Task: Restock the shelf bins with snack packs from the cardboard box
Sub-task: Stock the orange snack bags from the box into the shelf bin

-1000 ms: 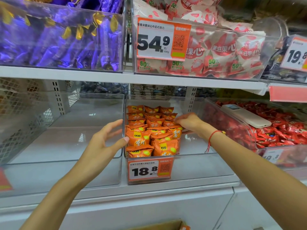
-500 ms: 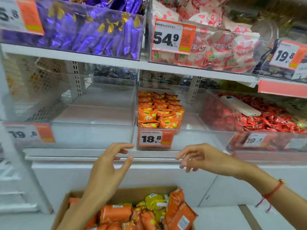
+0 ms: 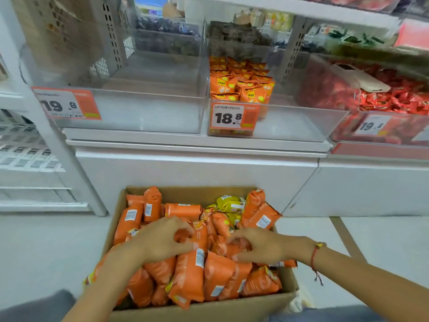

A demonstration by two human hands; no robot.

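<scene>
An open cardboard box (image 3: 185, 191) on the floor is heaped with orange snack packs (image 3: 190, 275) and a few yellow ones (image 3: 228, 203). My left hand (image 3: 160, 240) lies on the middle of the heap, its fingers curling round an orange pack. My right hand (image 3: 257, 247) is beside it, fingers curled into the packs. Above, a clear shelf bin (image 3: 290, 126) with an 18.8 price tag holds stacked orange packs (image 3: 239, 82) on its left side.
A clear bin (image 3: 139, 112) tagged 19.8 stands left of the orange one. On the right, a bin of red packs (image 3: 394, 98) has a white scoop (image 3: 357, 77) lying on top. White cabinet fronts run below the shelf; grey floor surrounds the box.
Both hands have dropped from the orange bin down into the cardboard box and curled onto packs. The view has tilted down, so the whole box now shows.
</scene>
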